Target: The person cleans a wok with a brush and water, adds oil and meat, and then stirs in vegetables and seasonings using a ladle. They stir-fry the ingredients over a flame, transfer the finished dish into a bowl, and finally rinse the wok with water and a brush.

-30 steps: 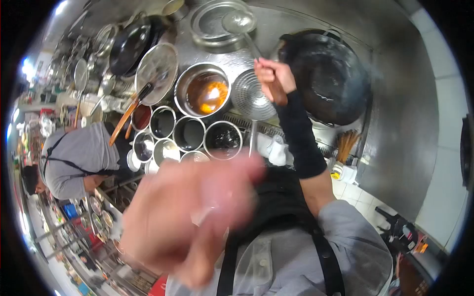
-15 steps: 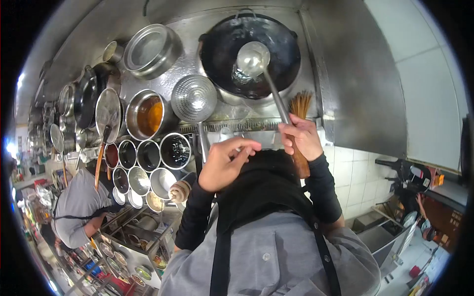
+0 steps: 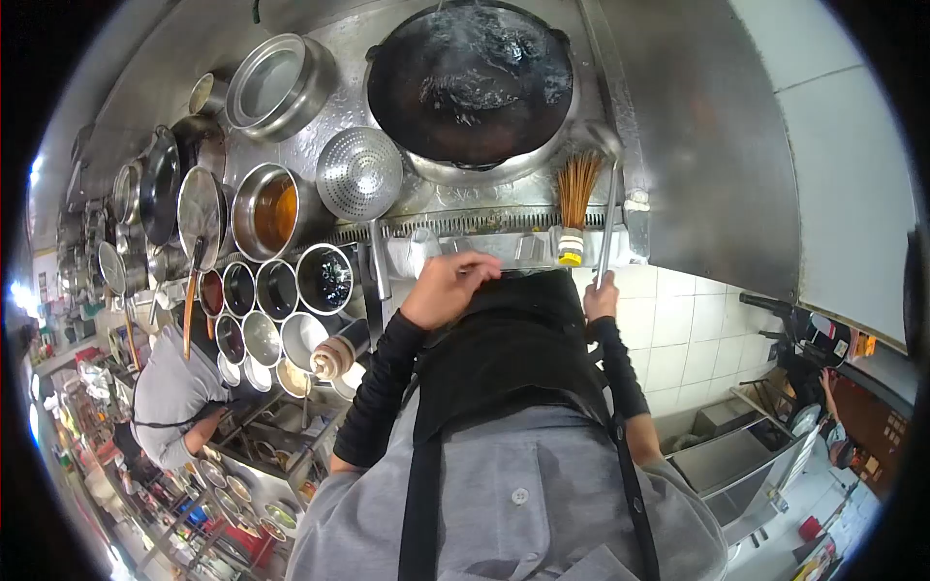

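Observation:
My right hand [image 3: 601,298] is closed around the handle end of a long metal ladle [image 3: 609,218]. The ladle's bowl is turned edge-on beside the wok, at the right rim of the stove. In front of the black apron hovers my left hand [image 3: 448,290], its fingers loosely bent, the thumb apart, and nothing in it. A large black wok [image 3: 465,92] with steaming, shiny liquid sits on the burner ahead. Just left of the ladle stands a brush of thin brown sticks [image 3: 578,184], bound at its base with white and yellow.
A perforated skimmer [image 3: 359,174] lies left of the wok, near a pot of amber liquid [image 3: 265,213] and a lidded steel pot [image 3: 276,87]. Several metal seasoning cups [image 3: 325,279] crowd my left side. Another person [image 3: 174,397] stands farther left. A steel wall panel [image 3: 697,145] bounds the right.
The ladle has moved from over the wok to the stove's right side, and my right hand has shifted lower on it. My left hand has hardly moved; steam now rises from the wok.

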A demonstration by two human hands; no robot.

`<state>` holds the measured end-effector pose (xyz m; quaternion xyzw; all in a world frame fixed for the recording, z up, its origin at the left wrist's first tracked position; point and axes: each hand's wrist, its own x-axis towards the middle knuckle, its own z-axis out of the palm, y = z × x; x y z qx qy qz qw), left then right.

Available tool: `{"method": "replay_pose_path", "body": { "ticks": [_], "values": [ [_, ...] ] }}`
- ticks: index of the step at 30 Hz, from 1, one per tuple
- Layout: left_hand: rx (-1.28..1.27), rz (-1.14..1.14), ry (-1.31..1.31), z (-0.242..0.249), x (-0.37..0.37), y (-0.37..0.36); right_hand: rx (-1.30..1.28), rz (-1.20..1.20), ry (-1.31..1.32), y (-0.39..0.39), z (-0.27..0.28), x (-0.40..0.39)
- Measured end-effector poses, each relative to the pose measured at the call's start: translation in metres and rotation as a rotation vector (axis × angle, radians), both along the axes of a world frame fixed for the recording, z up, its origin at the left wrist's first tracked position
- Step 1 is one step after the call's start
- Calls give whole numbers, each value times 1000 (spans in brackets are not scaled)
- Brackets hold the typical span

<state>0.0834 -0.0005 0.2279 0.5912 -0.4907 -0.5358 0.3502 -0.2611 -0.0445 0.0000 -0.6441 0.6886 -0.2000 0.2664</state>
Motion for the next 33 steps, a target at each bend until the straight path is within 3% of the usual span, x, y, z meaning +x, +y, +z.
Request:
{"method": "replay_pose_path", "body": {
  "ticks": [1,3,4,6,7,8,10,13,14,15,16,17,19,20,22,23,24,26,28,30,33],
  "values": [
    [-5,13,-96,-25,9,6,88,-2,55,5,-11,2],
    [-83,274,-309,-69,15,14,314,-4,92,10,-41,3],
    [-125,400,-423,-92,22,19,126,16,157,5,-37,11],
    [30,504,-515,-143,37,34,-248,42,280,-10,2,37],
    [50,539,-585,-164,42,37,-32,21,158,-26,37,51],
    [72,568,-649,-183,46,42,-89,37,121,-39,35,62],
    [188,612,-625,-212,47,43,79,21,160,-59,7,83],
    [288,587,-711,-232,53,36,174,44,41,-68,-13,66],
    [317,622,-718,-222,49,33,70,47,23,-66,-10,50],
    [373,642,-761,-213,43,31,366,-103,-284,-70,23,41],
    [432,661,-800,-208,39,32,189,-189,-532,-65,39,34],
    [340,654,-738,-218,42,38,269,-206,-584,-60,151,60],
    [143,629,-620,-246,55,48,-174,110,-375,-70,217,71],
    [191,670,-539,-233,58,47,-95,190,-288,-76,260,89],
    [280,747,-378,-189,59,45,-326,409,-218,-102,284,120],
    [301,771,-271,-210,71,54,-361,494,-198,-121,280,137],
    [265,792,44,-216,77,59,-393,577,-179,-141,272,154],
    [300,712,728,-146,83,61,-326,685,-142,-189,230,194],
    [241,786,1217,-84,80,65,-81,810,24,-258,153,233],
    [98,647,1458,-45,79,67,-171,677,-110,-306,113,275],
    [40,686,1445,1,72,65,-193,542,-213,-318,110,336]
  ]
}}
